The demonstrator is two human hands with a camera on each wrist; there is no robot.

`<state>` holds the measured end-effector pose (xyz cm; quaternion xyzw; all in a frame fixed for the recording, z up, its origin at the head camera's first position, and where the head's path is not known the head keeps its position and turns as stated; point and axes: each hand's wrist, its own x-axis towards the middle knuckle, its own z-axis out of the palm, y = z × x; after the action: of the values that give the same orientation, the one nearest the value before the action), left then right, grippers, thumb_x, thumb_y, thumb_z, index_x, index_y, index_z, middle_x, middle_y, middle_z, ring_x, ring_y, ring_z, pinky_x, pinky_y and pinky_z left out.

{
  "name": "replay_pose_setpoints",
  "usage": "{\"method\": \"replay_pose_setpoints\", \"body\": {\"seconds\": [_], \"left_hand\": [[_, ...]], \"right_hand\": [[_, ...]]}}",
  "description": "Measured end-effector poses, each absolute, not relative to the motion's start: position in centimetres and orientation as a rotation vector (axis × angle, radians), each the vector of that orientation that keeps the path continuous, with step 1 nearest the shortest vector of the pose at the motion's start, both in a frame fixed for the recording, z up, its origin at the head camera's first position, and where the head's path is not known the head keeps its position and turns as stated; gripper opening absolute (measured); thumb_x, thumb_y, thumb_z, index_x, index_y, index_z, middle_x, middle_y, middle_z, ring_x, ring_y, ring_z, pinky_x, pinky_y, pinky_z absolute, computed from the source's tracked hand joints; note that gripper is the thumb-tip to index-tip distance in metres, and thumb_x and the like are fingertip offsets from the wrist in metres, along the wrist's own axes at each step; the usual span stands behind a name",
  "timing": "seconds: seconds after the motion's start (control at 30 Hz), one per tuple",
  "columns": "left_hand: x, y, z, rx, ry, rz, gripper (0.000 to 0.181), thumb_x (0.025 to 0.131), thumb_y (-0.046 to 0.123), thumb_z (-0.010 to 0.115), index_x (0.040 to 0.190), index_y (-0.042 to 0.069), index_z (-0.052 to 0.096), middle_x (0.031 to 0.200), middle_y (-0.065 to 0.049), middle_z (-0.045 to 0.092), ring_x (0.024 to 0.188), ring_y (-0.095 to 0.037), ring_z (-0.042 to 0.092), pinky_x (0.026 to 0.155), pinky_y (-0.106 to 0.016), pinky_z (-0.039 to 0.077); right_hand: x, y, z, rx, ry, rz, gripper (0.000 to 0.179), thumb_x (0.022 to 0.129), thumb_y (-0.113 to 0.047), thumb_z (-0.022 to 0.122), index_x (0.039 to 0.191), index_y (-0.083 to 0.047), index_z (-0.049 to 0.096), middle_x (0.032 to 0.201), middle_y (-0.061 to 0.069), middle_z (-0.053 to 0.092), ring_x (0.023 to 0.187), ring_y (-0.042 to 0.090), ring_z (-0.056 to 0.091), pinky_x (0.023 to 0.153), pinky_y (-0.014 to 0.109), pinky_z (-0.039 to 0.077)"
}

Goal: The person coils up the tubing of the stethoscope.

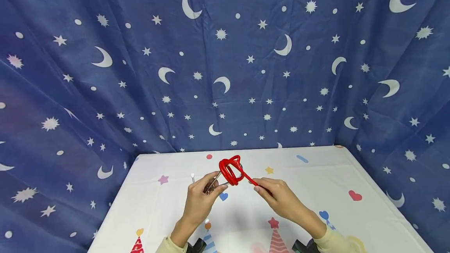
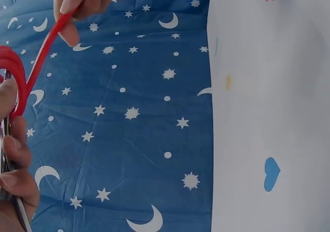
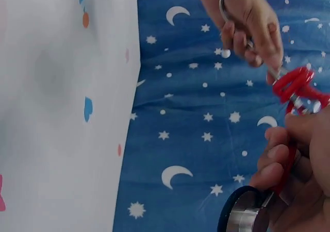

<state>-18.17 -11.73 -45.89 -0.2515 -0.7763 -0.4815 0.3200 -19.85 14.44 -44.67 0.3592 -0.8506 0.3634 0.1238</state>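
Both hands (image 1: 197,199) (image 1: 283,197) curl fingers (image 3: 270,175) round the stethoscope (image 1: 229,174); right wrist view alone shows chestpiece (image 3: 248,216)

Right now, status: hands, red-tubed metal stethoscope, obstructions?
Left fingers gripping silver metal ear tubes. Right fingers gripping glossy red tubing, looped round ear tubes. Nothing visibly in the way.

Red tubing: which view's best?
Head: red tubing shows uncropped, loops and strand to the right hand. Left wrist crops its loops at the left edge; right wrist crops it at the right, with that hand covering part.
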Motion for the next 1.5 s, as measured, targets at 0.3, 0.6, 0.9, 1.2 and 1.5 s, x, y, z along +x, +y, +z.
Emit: {"method": "replay_pose_setpoints", "body": {"seconds": [0.3, 0.6, 0.9, 1.2, 1.5], "left_hand": [[-18.5, -11.5, -46.2, -0.499, -2.112, -1.290, 0.037, 0.081, 0.018, 0.081, 0.114, 0.005, 0.068, 0.072, 0.007, 0.059, 0.059, 0.002, 0.048, 0.051, -0.015, 0.044], [-18.5, -10.6, -46.2, -0.398, -2.199, -1.330, 0.037, 0.082, 0.023, 0.080, 0.114, 0.008, 0.069, 0.070, 0.011, 0.059, 0.058, 0.001, 0.048, 0.051, -0.018, 0.046], [-18.6, -10.3, -46.2, -0.468, -2.214, -1.262, 0.035, 0.082, 0.023, 0.080, 0.113, 0.009, 0.069, 0.070, 0.011, 0.057, 0.058, 0.003, 0.044, 0.050, -0.016, 0.041], [-18.5, -10.0, -46.2, -0.510, -2.214, -1.261, 0.033, 0.084, 0.028, 0.078, 0.112, 0.012, 0.069, 0.070, 0.011, 0.058, 0.058, 0.004, 0.044, 0.048, -0.015, 0.039], [-18.1, -9.3, -45.7, -0.533, -2.158, -1.102, 0.034, 0.078, 0.015, 0.082, 0.110, 0.010, 0.071, 0.070, 0.008, 0.060, 0.057, 0.005, 0.042, 0.049, -0.009, 0.036]], "right_hand": [[-17.9, 13.7, -44.6, 1.090, -2.476, 1.097, 0.032, 0.098, -0.013, 0.060, 0.127, 0.000, 0.062, 0.076, -0.012, 0.060, 0.061, -0.008, 0.046, 0.053, 0.014, 0.046], [-16.4, 12.7, -43.9, 1.189, -2.487, 1.219, 0.025, 0.099, -0.015, 0.058, 0.124, -0.016, 0.057, 0.082, -0.011, 0.063, 0.063, -0.008, 0.051, 0.060, 0.016, 0.050], [-16.7, 13.1, -43.7, 1.349, -2.259, 1.313, 0.032, 0.096, 0.007, 0.051, 0.122, -0.009, 0.062, 0.096, 0.000, 0.072, 0.072, 0.002, 0.061, 0.066, 0.015, 0.051], [-17.3, 13.1, -44.6, 1.362, -2.176, 1.219, 0.023, 0.090, -0.001, 0.067, 0.111, -0.011, 0.064, 0.089, -0.002, 0.071, 0.070, -0.002, 0.061, 0.064, 0.013, 0.051], [-16.9, 12.5, -44.7, 1.175, -2.135, 1.402, 0.021, 0.090, 0.006, 0.062, 0.087, -0.013, 0.053, 0.058, -0.003, 0.058, 0.054, -0.009, 0.049, 0.046, 0.009, 0.036]]}}
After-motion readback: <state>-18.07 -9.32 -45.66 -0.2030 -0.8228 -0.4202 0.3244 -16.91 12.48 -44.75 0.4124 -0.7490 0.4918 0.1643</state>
